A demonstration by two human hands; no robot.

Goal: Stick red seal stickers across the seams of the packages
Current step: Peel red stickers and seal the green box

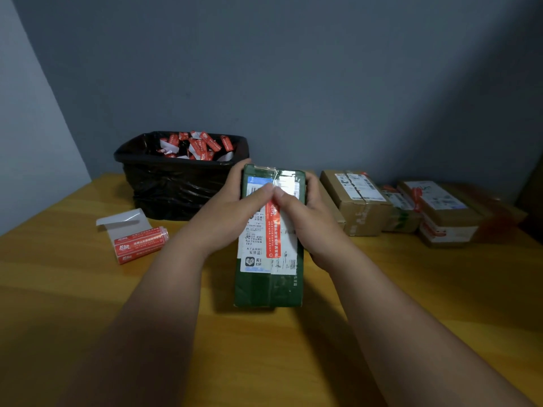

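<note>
A dark green package [269,286] with a white shipping label lies lengthwise on the wooden table [88,289] in front of me. A red seal sticker [273,233] runs along its taped middle seam. My left hand [232,207] grips the package's far left edge, fingers curled over the end, and its thumb presses the sticker's top end. On the other side my right hand [305,212] grips the right edge, its thumb pressing beside the left one. A roll of red seal stickers [141,243] with a loose strip of white backing lies to the left.
A bin lined with a black bag [176,177] holds several torn red and white sticker scraps behind the package. Several brown cardboard packages [361,201] with red seals stand in a row at the right, against the grey wall.
</note>
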